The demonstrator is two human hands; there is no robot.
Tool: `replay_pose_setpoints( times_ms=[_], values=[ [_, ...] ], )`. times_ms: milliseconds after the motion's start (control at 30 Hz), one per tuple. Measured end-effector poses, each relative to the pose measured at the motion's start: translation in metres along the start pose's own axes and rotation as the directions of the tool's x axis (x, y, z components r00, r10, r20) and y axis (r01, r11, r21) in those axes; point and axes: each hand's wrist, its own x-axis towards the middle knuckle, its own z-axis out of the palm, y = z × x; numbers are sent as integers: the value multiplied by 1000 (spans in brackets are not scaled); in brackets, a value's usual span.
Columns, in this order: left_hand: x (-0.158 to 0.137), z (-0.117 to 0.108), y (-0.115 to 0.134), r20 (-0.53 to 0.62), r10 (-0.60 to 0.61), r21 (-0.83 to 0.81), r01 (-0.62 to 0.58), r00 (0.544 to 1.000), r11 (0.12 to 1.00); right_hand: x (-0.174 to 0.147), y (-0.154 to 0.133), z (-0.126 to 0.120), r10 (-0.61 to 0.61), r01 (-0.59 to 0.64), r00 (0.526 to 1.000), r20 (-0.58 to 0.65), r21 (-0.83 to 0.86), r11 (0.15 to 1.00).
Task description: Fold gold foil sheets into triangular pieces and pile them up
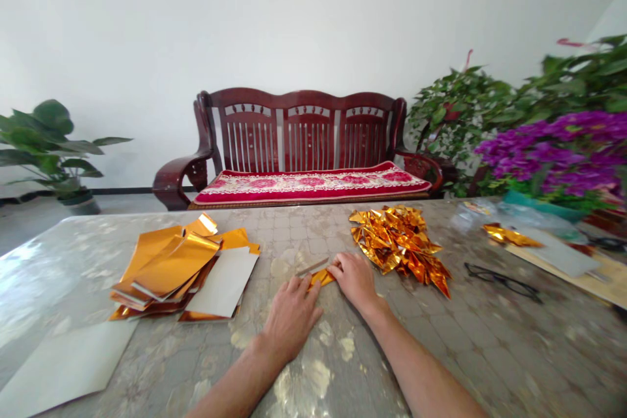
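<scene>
A small piece of folded gold foil paper [322, 277] lies on the table in front of me, with a narrow pale strip along its far edge. My left hand [294, 310] rests over its left end, fingers stretched out and lying flat. At the other end my right hand [353, 279] has its fingers curled, pinching the paper. To the right of my hands is a heap of pointed folded gold foil pieces [396, 241]. On the left sits a loose stack of flat gold foil sheets [169, 268], some showing a white back [220, 287].
Black eyeglasses [504, 281] lie on the patterned tabletop [343, 372], near a grey flat object [563, 251] and clear plastic. A large pale sheet [63, 362] is at the near left. Purple flowers [563, 150] stand right; a wooden bench [308, 137] stands beyond the table.
</scene>
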Motion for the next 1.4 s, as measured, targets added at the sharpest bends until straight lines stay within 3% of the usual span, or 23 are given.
replay_pose_setpoints(
  times_ms=[333, 600, 900, 1400],
  values=[
    [1, 4, 7, -24, -42, 29, 43, 999, 999, -8, -11, -5, -5, 8, 1000, 24, -120, 993],
    [2, 3, 10, 11, -57, -13, 57, 998, 998, -16, -26, 0, 33, -34, 999, -16, -95, 995],
    [-6, -4, 11, 159, -142, 30, 139, 977, 990, -7, -9, 10, 3, -4, 1000, -13, -110, 994],
    [-13, -9, 12, 220, -154, 70, 142, 963, 987, 1, 0, 11, 6, -13, 999, -51, -143, 990]
  ],
)
